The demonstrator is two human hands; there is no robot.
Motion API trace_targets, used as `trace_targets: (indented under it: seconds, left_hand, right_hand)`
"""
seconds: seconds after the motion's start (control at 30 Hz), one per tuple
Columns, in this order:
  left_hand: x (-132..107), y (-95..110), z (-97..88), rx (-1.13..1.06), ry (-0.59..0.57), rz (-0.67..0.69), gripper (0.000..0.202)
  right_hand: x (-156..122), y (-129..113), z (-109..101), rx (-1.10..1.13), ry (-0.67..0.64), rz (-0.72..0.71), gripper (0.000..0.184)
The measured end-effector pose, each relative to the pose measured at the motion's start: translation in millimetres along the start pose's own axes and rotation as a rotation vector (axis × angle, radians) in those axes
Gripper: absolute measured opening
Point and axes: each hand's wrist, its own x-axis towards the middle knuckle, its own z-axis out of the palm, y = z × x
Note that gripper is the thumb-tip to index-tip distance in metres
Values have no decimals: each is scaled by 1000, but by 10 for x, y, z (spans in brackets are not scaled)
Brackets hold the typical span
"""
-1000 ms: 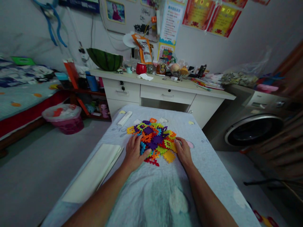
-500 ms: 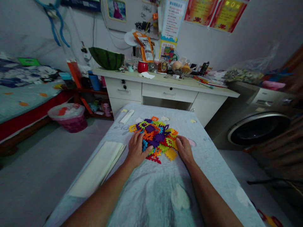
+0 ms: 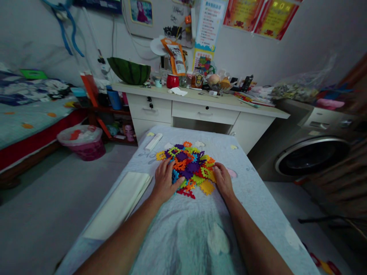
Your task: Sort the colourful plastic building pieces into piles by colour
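Note:
A heap of colourful plastic interlocking pieces [image 3: 192, 167] lies on the pale blue cloth [image 3: 195, 229] covering the table. The pieces have toothed edges, in purple, orange, yellow, green, red and blue. My left hand [image 3: 165, 179] rests at the heap's left side, fingers spread, the thumb pointing toward the pieces. On the opposite side my right hand [image 3: 223, 178] touches the edge of the heap, with its fingers apart and partly hidden beyond the thumb. A yellow square piece [image 3: 207, 187] and a red piece [image 3: 186, 193] lie at the near edge, between the hands.
A folded cream cloth [image 3: 120, 204] lies left of my left forearm. Behind the heap is a white remote-like object [image 3: 154, 142]. A white desk [image 3: 200, 100] stands beyond the table, bearing a watermelon half [image 3: 130, 71]. To the right is a washing machine [image 3: 309, 141]; a pink bin [image 3: 86, 147] stands left.
Almost nothing differs. Both hands stay at the sides of the heap, and the pieces lie as before.

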Motion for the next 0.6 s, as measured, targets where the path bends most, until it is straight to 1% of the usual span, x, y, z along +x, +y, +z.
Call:
trace_targets:
  seconds: [0.2,0.3,0.37,0.4,0.43,0.5,0.57,0.6]
  left_hand:
    - [-6,21,-12,9,-31,-1,66]
    - [-13,17,-1,6,-24,-5,67]
    - [-15,16,4,4,-18,-10,67]
    - [-15,17,3,4,-16,-13,67]
    - [-14,19,1,5,-13,-18,68]
    - [-13,26,-5,2,-8,-31,68]
    - [-12,32,-10,-6,-6,-46,70]
    - [-12,33,-10,-13,-4,-54,70]
  right_hand:
    - [-44,7,7,132,0,72,48]
    - [-49,22,-9,107,93,104,48]
    - [35,5,-34,49,165,69,48]
    - [119,-20,-46,13,179,32,47]
    - [232,-58,-51,-25,168,-15,47]
    - [533,-178,-24,-104,80,-110,45]
    - [883,-344,82,-199,-86,-175,40]
    - [1053,-434,169,-251,-177,-185,39]
